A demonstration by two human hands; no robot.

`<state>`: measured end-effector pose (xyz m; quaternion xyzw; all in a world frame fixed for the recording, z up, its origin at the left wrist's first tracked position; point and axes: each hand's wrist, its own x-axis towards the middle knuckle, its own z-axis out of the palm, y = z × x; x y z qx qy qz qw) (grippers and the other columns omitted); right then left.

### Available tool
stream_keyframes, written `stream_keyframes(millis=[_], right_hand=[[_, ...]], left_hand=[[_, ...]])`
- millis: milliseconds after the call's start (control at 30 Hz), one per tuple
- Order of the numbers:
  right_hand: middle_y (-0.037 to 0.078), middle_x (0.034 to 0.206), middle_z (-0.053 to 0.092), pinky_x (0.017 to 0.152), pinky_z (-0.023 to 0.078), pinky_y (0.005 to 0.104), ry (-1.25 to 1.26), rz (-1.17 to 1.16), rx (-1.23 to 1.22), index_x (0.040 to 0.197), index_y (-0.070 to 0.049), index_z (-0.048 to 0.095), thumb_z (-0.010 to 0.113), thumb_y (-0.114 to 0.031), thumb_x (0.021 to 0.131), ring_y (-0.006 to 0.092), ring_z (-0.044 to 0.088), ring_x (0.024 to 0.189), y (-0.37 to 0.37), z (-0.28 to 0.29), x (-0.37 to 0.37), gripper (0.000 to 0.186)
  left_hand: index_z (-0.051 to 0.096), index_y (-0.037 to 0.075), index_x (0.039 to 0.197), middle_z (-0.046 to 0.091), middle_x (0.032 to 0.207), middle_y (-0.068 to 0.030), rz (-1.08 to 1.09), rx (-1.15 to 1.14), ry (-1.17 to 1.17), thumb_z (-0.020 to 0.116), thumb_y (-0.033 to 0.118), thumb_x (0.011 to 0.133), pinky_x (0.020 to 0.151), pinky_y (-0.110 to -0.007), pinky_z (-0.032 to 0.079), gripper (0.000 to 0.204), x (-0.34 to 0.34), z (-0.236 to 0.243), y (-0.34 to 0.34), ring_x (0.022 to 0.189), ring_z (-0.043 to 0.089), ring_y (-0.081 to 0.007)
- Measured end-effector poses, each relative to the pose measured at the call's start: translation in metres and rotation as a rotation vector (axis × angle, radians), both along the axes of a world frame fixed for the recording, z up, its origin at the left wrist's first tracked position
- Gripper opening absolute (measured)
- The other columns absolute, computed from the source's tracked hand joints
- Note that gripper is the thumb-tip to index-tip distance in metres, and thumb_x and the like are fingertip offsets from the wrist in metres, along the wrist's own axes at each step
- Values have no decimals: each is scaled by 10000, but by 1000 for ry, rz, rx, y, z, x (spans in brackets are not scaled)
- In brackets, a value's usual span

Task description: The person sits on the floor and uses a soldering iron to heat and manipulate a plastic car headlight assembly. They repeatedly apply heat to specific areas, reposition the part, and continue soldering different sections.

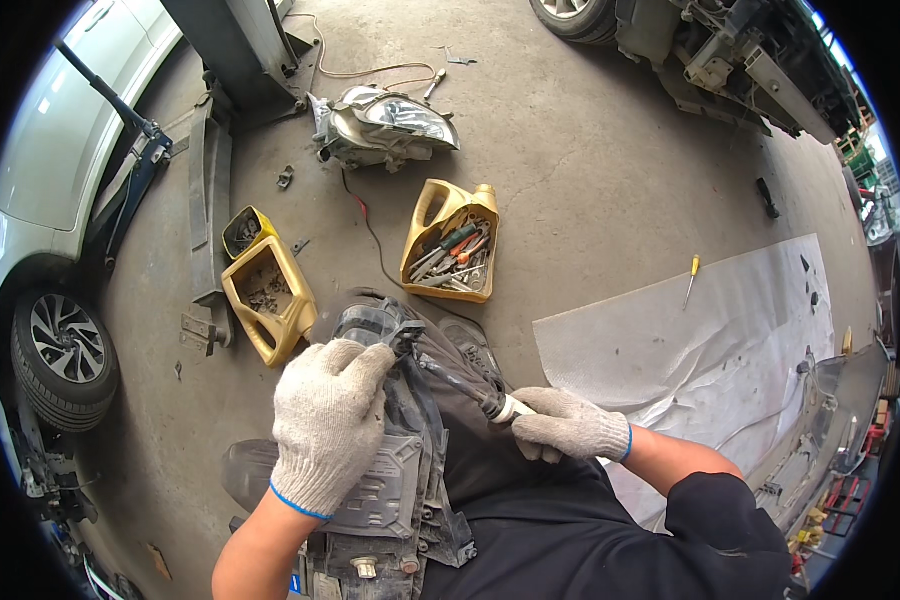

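Observation:
A dark plastic headlight housing (375, 490) rests on my lap with its ribbed back upward. My gloved left hand (330, 415) is closed on its upper part, fingers and thumb pinching near a black bracket (405, 340). My gloved right hand (567, 425) is wrapped round the pale handle of what looks like a soldering iron (460, 383). Its metal shaft points up and left toward the bracket; whether the tip touches the plastic I cannot tell. Both gloves are off-white knit with blue cuffs.
Ahead stand a cut-open yellow jug of hand tools (452, 250) and another jug of small fasteners (270, 300). Beyond lies a second headlight (385, 125). A yellow-handled screwdriver (692, 280) lies on a white sheet (670, 340). A dark cord (375, 235) crosses the floor. Cars flank the space.

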<state>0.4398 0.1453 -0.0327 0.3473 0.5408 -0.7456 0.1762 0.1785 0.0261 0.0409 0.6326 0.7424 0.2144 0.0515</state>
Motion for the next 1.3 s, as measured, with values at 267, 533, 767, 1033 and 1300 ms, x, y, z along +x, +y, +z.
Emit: stream_keyframes(millis=[267,533,767,1033,1300], right_hand=[[26,800,647,581,506,271,4,4,-11,1337,-73,621,571,-360,1037,91,579,638,0,-3,0,418],[21,797,651,577,510,271,-16,27,14,1337,-80,622,569,-356,1035,90,583,626,1,0,-2,413],[20,789,650,571,510,266,8,16,-15,1339,-74,621,573,-352,1033,86,581,617,1,0,-2,417],[18,783,642,562,508,263,5,23,-39,1331,-73,619,576,-343,1033,82,578,614,2,1,-3,405],[21,778,641,564,512,264,25,22,-33,1296,-64,616,561,-347,1028,91,589,620,1,-1,-2,394]], left_hand=[[772,59,1016,712,911,-133,-1,-7,-1,750,17,824,774,-445,540,198,0,0,0,857,689,-363],[773,58,1018,717,916,-136,-4,-14,8,747,11,827,778,-447,543,199,0,2,1,862,693,-366],[772,56,1012,721,918,-137,4,-19,-3,745,20,833,786,-447,547,185,0,1,0,869,698,-367],[771,58,1021,720,921,-140,0,-24,-3,744,21,833,787,-449,547,194,-1,2,1,869,697,-371],[770,57,1021,718,919,-144,-4,-29,4,745,19,829,784,-451,546,198,-1,2,1,867,695,-373]])
